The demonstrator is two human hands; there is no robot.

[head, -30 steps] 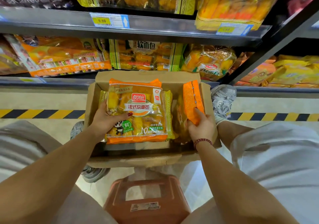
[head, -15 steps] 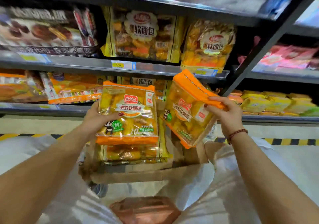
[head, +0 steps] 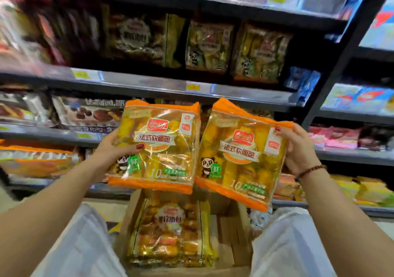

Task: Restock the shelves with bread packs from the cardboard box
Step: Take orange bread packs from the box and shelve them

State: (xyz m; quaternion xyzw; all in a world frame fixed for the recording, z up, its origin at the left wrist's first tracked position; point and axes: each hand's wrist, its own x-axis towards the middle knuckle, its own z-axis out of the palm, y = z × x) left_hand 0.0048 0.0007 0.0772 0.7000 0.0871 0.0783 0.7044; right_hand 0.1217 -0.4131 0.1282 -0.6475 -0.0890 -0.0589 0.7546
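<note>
Two orange-edged clear bread packs are held up side by side in front of the shelves. My left hand [head: 115, 148] grips the left bread pack [head: 157, 146] by its left edge. My right hand [head: 298, 146] grips the right bread pack [head: 243, 155] by its upper right edge; this pack tilts slightly. Below them, between my knees, the cardboard box [head: 232, 229] stands open with a yellow-edged bread pack [head: 170, 232] lying inside. Shelves [head: 149, 84] with similar packs rise behind.
Dark metal shelf boards with yellow price tags [head: 193, 87] run across the view. A black upright post [head: 341, 48] divides this shelf unit from another on the right holding pink and yellow packs. Orange packs [head: 36, 161] lie on the lower left shelf. The picture is blurred.
Both hands have lifted their bread packs out of the box and up toward the shelves. The right pack has turned to face me. My view has tilted upward.
</note>
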